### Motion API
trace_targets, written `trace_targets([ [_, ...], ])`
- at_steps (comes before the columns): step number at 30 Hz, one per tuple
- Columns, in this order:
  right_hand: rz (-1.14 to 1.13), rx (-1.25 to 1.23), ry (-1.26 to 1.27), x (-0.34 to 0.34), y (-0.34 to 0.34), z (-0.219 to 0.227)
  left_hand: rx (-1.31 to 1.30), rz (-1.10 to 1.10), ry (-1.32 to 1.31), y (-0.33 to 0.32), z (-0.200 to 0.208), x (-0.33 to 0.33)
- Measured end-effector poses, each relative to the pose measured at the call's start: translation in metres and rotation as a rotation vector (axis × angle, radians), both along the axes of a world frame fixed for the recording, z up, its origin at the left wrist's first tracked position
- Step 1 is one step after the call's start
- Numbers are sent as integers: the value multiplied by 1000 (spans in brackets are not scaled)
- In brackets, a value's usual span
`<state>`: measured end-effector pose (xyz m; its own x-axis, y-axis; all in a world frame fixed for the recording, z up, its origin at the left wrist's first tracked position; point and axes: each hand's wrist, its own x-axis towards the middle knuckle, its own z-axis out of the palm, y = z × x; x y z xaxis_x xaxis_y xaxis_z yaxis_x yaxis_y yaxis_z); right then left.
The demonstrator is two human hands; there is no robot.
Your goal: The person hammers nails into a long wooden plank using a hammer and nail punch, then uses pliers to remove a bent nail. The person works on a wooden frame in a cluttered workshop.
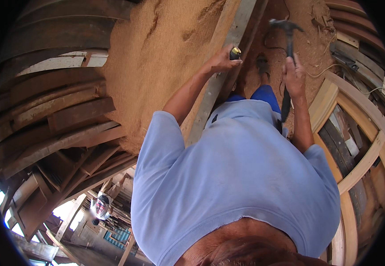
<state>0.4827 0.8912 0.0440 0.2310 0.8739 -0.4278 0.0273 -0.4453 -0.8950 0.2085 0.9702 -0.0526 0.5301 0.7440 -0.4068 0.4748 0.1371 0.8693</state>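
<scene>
My left hand (222, 61) is closed around an upright chisel (235, 53), judging by its black handle with a yellow end; its blade is hidden below. That fist sits over a long wooden beam (211, 98) running up through the view. On the right, my right hand (295, 76) grips a claw hammer (289, 42) partway along its dark handle. The hammer's head is raised, apart from the chisel, and slightly blurred. The handle's dark lower end sticks out below my fist.
Sawdust (152, 66) covers the ground on both sides of the beam. Stacked boards (59, 106) line the left. At right stands a wooden frame (363, 164), with a cable (323, 72) above it. Another person (101, 206) is far off at lower left.
</scene>
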Motion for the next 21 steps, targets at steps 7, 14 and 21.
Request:
trace_targets([
  [7, 461, 352, -416, -8, -21, -38, -72, 47, -58, 8, 9, -1],
  [14, 343, 196, -334, -11, -14, -37, -43, 32, -10, 2, 17, 0],
  [21, 380, 48, -122, -27, -8, -8, -6, -38, -233, -17, 8, -7],
])
